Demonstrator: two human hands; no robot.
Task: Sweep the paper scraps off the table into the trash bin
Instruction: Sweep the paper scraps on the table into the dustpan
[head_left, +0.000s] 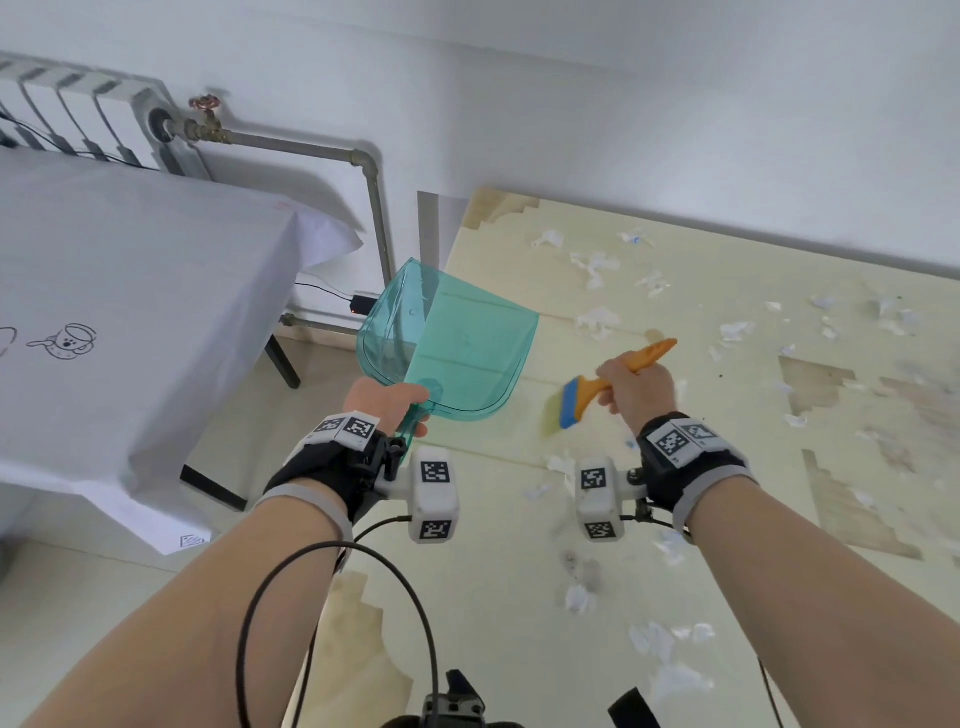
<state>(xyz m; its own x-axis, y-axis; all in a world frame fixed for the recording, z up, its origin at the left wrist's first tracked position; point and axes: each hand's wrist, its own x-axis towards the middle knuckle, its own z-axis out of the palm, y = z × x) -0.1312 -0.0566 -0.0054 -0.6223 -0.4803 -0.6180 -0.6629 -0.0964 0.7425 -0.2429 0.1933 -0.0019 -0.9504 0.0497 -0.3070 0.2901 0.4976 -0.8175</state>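
1. Teal dustpan (457, 353) sits tilted at the table's (498, 582) left edge, its handle gripped by the left hand (387, 408).
2. Right hand (636, 387) clasps the orange brush (605, 384).
3. Paper scraps (597, 322) lie scattered rightward; sweeping has barely begun, and the next stroke should draw them toward the pan. No trash bin shows.

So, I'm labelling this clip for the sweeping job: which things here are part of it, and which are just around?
Part of the job:
left hand holding the translucent teal plastic dustpan
right hand gripping the orange-handled brush with a blue head
white torn paper scraps
worn pale yellow table

Just around:
white paper-covered side table with doodles
white wall radiator
grey pipe with a red valve
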